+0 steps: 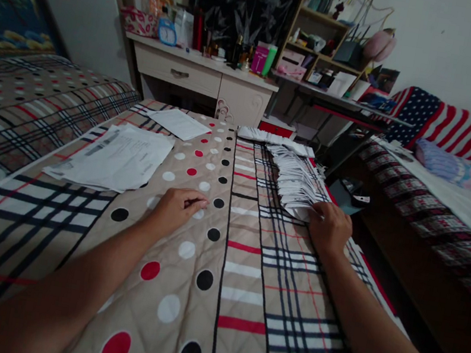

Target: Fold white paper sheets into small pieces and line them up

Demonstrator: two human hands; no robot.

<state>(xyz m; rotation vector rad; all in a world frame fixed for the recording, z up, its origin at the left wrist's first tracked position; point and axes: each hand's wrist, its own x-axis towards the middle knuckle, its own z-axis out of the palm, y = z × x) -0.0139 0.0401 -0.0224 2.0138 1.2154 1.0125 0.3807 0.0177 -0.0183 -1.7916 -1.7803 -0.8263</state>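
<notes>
My right hand (330, 227) is closed on the near end of a long, fanned row of white paper slips (293, 180). The slips overlap one another and lie on the patterned bed cover (237, 297). Past their far end, a narrow white bundle (275, 141) lies crosswise. Over the dotted middle band of the cover, my left hand (178, 209) has its fingers drawn together, with nothing visible in them. Ahead and to its left is a loose pile of larger white sheets (119, 157) with faint print. A smaller white sheet (178, 123) lies farther back.
A white dresser (181, 68) stands beyond the bed, crowded with bottles and boxes. To its right are a shelf unit (314, 42) and a desk. A bench with a purple pillow (462, 169) runs along the right, across a dark floor gap.
</notes>
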